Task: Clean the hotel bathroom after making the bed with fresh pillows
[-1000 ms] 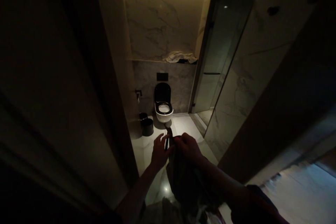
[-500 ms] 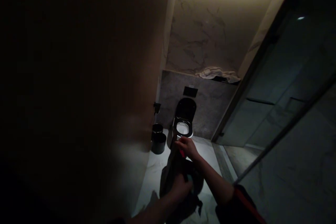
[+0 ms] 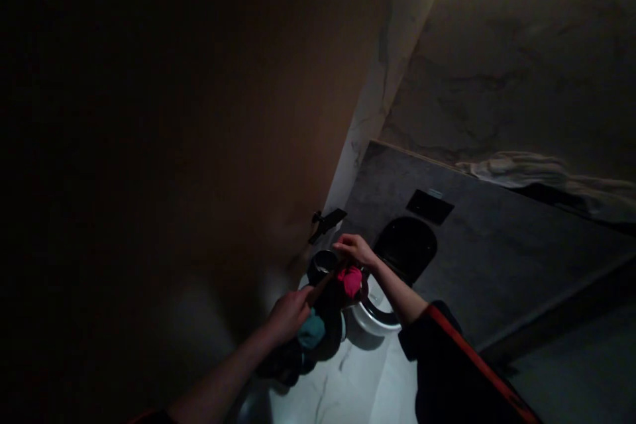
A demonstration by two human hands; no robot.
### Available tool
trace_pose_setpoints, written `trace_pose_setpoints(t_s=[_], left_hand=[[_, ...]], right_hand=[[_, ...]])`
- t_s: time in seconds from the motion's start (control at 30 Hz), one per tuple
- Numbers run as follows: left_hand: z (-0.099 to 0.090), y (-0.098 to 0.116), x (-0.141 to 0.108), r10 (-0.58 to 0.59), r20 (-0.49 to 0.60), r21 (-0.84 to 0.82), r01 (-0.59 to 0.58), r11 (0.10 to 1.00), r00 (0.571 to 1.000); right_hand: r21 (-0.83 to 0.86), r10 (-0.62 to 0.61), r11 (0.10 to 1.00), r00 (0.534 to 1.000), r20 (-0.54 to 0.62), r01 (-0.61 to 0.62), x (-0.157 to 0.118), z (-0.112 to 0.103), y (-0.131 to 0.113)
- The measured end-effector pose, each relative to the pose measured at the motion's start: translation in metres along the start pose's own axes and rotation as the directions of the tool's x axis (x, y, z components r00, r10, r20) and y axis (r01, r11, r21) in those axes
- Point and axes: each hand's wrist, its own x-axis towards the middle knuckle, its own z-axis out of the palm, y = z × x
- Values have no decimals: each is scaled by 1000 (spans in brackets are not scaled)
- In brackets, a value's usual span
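I can see a white stone floor [image 3: 338, 391] down low, and a round dark bin [image 3: 322, 265] sits there, with its bottom hidden. Up high, a long stone shelf [image 3: 422, 159] has a crumpled pale towel [image 3: 527, 169] lying on it.

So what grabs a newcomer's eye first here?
The pink patch and teal patch on a dark bundle stand out at lower centre, between the left hand and right hand, over a white toilet bowl. Above them, a black toilet lid sits against a grey wall panel, and a crumpled pale towel lies at upper right.
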Motion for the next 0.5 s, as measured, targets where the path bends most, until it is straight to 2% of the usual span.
trace_pose_setpoints(t_s=[0.07,0.13,0.3,0.4,0.5], left_hand=[[-1,0,31,-69,-20,69,70,995,997],[5,-4,61,-142,-52,141,148,979,989],[38,-17,127,-237,-173,131,261,956,956],[52,-28,152,-244,-249,52,264,963,937],[64,-46,161,-251,-351,-19,261,965,902]], right_hand=[[13,-19,1000,999,30,19,38,-18,12],[7,-12,1000,999,49,12,74,-30,25],[28,6,1000,997,80,-8,153,-47,56],[39,-37,999,989,144,31,192,-51,68],[47,-79,997,962,260,69,217,-47,75]])
